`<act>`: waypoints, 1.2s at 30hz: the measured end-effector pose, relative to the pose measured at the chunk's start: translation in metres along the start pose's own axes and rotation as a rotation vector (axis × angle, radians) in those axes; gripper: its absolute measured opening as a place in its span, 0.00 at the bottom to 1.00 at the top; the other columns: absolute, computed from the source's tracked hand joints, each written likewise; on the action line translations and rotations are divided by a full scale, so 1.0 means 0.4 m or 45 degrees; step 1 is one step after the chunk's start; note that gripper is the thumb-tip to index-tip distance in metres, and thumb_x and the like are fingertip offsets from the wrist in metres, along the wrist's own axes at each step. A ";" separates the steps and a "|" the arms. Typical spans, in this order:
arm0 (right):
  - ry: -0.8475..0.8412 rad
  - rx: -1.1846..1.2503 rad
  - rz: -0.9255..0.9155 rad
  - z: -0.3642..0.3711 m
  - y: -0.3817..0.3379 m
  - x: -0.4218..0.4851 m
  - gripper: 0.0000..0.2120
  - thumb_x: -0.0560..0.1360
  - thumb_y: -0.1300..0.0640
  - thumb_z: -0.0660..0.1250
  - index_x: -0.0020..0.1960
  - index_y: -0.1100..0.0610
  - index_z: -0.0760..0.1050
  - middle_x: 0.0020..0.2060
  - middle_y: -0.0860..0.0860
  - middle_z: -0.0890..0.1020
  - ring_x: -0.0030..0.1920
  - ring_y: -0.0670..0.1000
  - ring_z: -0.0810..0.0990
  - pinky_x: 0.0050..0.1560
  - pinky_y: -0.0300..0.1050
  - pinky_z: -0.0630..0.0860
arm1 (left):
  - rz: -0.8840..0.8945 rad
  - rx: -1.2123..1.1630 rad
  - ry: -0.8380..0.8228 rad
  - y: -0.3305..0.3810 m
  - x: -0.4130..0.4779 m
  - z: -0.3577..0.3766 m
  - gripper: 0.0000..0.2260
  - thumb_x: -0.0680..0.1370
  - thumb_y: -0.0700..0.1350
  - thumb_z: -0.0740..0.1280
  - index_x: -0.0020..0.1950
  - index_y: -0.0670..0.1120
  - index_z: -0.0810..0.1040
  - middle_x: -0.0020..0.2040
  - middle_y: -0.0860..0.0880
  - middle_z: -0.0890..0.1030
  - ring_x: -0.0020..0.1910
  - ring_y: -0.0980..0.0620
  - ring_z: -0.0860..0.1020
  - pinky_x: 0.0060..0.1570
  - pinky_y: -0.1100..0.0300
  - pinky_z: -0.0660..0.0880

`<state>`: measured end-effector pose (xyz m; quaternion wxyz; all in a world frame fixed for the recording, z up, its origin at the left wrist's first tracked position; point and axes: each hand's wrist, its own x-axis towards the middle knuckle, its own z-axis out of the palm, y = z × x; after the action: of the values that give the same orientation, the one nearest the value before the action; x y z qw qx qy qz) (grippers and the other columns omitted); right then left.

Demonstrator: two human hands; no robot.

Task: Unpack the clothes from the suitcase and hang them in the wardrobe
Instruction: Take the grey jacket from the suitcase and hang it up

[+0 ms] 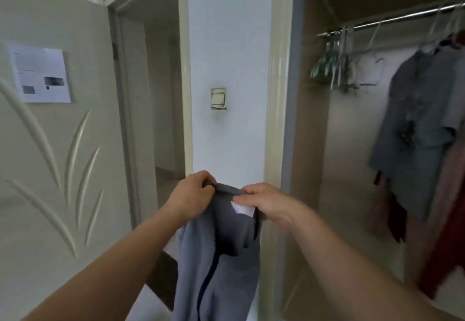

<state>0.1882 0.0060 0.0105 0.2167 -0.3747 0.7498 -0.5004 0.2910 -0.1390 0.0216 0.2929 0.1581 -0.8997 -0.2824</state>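
Fingers of our left hand (193,189) and right hand (261,200) pinch grey garment (221,257) collar, spreading neckline for spare hangers (332,66).

Grey garment (226,257) dangling (white tag (242,210) showing).

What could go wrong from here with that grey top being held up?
1. No hanger is in it yet. The left hand and right hand both pinch the collar of the grey top, so freeing one to fetch a hanger may let it sag or slip.
2. The empty hangers hang bunched on the rail; pulling one might snag or drop others.
3. The hung clothes crowd the right side, so the top may crease against them.
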 end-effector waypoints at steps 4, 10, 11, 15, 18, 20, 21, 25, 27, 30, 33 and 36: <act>0.226 -0.063 -0.063 -0.173 0.026 -0.035 0.11 0.74 0.53 0.67 0.33 0.53 0.76 0.34 0.50 0.76 0.37 0.49 0.72 0.39 0.43 0.66 | 0.058 0.591 -0.037 0.142 0.041 0.157 0.05 0.73 0.39 0.57 0.43 0.47 0.70 0.46 0.49 0.75 0.48 0.47 0.74 0.40 0.58 0.67; 0.438 -0.193 -0.172 -0.392 0.064 -0.052 0.10 0.76 0.55 0.65 0.36 0.54 0.73 0.32 0.53 0.70 0.36 0.50 0.66 0.38 0.43 0.61 | -0.404 -0.566 -0.338 0.360 0.112 0.304 0.09 0.77 0.37 0.54 0.43 0.43 0.73 0.41 0.43 0.77 0.39 0.47 0.74 0.39 0.58 0.72; 0.475 -0.209 -0.177 -0.431 0.071 -0.052 0.10 0.76 0.56 0.65 0.36 0.54 0.73 0.32 0.53 0.70 0.36 0.49 0.66 0.37 0.43 0.61 | -0.469 -0.739 -0.362 0.400 0.120 0.325 0.10 0.78 0.37 0.54 0.44 0.42 0.74 0.40 0.44 0.77 0.38 0.48 0.75 0.38 0.58 0.72; 0.594 -0.241 -0.181 -0.545 0.071 -0.048 0.10 0.76 0.57 0.66 0.36 0.55 0.73 0.30 0.52 0.70 0.34 0.48 0.67 0.35 0.43 0.60 | -0.388 -0.954 -0.470 0.491 0.169 0.380 0.10 0.78 0.47 0.64 0.50 0.42 0.80 0.45 0.44 0.83 0.42 0.49 0.81 0.40 0.60 0.76; 0.618 -0.249 -0.167 -0.634 0.064 -0.038 0.10 0.75 0.59 0.66 0.35 0.56 0.73 0.30 0.51 0.73 0.33 0.47 0.69 0.34 0.41 0.63 | -0.229 -0.872 -0.440 0.533 0.243 0.421 0.13 0.77 0.47 0.66 0.55 0.41 0.81 0.50 0.44 0.83 0.45 0.50 0.81 0.42 0.62 0.78; 0.626 -0.235 -0.161 -0.683 0.059 -0.024 0.11 0.75 0.59 0.67 0.35 0.56 0.73 0.29 0.50 0.72 0.32 0.46 0.69 0.32 0.40 0.64 | -0.166 -0.850 -0.389 0.565 0.292 0.447 0.12 0.79 0.46 0.64 0.56 0.41 0.80 0.50 0.46 0.82 0.41 0.52 0.79 0.36 0.67 0.75; 0.638 -0.231 -0.149 -0.697 0.055 -0.023 0.12 0.75 0.59 0.67 0.33 0.56 0.72 0.28 0.50 0.72 0.31 0.46 0.68 0.31 0.39 0.64 | -0.161 -0.874 -0.383 0.578 0.308 0.461 0.12 0.79 0.45 0.63 0.56 0.41 0.80 0.50 0.45 0.81 0.41 0.51 0.79 0.36 0.67 0.74; 0.744 -0.099 -0.076 -0.791 0.023 0.005 0.11 0.74 0.59 0.69 0.34 0.57 0.74 0.31 0.53 0.77 0.32 0.48 0.74 0.34 0.37 0.70 | -0.144 -0.974 -0.430 0.642 0.399 0.519 0.13 0.80 0.43 0.61 0.59 0.36 0.77 0.55 0.40 0.80 0.51 0.45 0.78 0.52 0.55 0.75; 0.863 0.016 0.005 -0.848 0.000 0.015 0.08 0.75 0.61 0.66 0.37 0.57 0.73 0.30 0.52 0.75 0.28 0.48 0.72 0.25 0.33 0.69 | -0.096 -0.955 -0.458 0.671 0.438 0.539 0.14 0.80 0.42 0.61 0.59 0.34 0.76 0.57 0.37 0.79 0.56 0.42 0.78 0.58 0.50 0.75; 1.088 0.247 -0.005 -0.946 -0.027 0.041 0.09 0.78 0.64 0.59 0.39 0.57 0.69 0.29 0.52 0.70 0.26 0.48 0.69 0.19 0.32 0.69 | -0.062 -0.963 -0.508 0.707 0.500 0.577 0.12 0.78 0.41 0.62 0.55 0.34 0.77 0.53 0.38 0.80 0.52 0.42 0.80 0.51 0.52 0.77; 1.242 0.308 -0.100 -1.036 -0.079 0.075 0.11 0.79 0.64 0.58 0.39 0.55 0.68 0.32 0.52 0.70 0.29 0.48 0.70 0.23 0.33 0.71 | -0.028 -0.935 -0.569 0.742 0.556 0.601 0.10 0.78 0.41 0.63 0.51 0.35 0.78 0.48 0.39 0.80 0.44 0.45 0.80 0.42 0.57 0.77; 1.262 0.174 -0.132 -1.096 -0.146 0.123 0.10 0.78 0.64 0.57 0.39 0.55 0.67 0.37 0.55 0.72 0.32 0.48 0.71 0.31 0.37 0.69 | -0.007 -0.979 -0.545 0.762 0.613 0.614 0.12 0.78 0.41 0.63 0.56 0.34 0.77 0.55 0.37 0.80 0.52 0.43 0.79 0.47 0.56 0.75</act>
<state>-0.1294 0.2128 0.2440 -0.1667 -0.1137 0.7086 -0.6762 -0.0877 0.0938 0.1478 0.1369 -0.0223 -0.7691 -0.6239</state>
